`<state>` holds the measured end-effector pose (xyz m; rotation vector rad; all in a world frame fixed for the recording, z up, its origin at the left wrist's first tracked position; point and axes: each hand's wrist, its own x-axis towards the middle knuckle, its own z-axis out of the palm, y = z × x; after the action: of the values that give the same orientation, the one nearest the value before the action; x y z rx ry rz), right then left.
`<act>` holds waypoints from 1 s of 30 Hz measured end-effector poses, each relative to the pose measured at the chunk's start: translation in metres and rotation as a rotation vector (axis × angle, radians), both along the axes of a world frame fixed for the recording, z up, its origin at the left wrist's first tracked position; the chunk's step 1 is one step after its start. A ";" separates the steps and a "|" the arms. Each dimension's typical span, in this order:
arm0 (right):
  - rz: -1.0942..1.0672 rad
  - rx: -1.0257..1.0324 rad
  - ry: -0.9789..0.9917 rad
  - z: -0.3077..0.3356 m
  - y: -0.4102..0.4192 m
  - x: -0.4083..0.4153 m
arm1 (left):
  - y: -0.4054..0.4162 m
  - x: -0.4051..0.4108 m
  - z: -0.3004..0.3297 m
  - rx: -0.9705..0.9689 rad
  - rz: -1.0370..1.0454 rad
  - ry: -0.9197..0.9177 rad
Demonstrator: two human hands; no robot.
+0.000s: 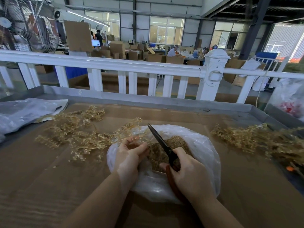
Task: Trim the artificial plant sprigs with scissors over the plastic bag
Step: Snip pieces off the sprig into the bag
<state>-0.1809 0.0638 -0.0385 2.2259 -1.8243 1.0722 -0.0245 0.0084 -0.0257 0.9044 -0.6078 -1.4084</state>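
Observation:
A clear plastic bag (203, 145) lies open on the cardboard-covered table, with golden trimmings (158, 155) heaped inside. My left hand (130, 155) grips a pale golden sprig (130, 127) over the bag's left rim; the sprig reaches up and away from me. My right hand (189, 175) grips scissors (162, 145) by their reddish handles. Their dark blades look shut, point up and left, and cross right beside the sprig. A loose pile of sprigs (74, 134) lies left of the bag. Another pile of sprigs (263, 142) lies to the right.
A grey plastic bag (24, 112) rests at the table's left. A white fence (115, 66) runs behind the table's raised metal rim (148, 99). A clear bag with red contents (289, 102) stands at the far right. A small orange thing (290, 169) sits by the right pile.

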 end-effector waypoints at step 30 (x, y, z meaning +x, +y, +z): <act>-0.067 0.107 0.026 -0.003 -0.003 -0.001 | -0.007 0.080 0.030 0.156 0.472 -1.036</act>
<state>-0.1821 0.0613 -0.0413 2.2060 -1.9748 0.9520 0.0555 0.0016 0.0044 1.7801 -0.9587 -0.4869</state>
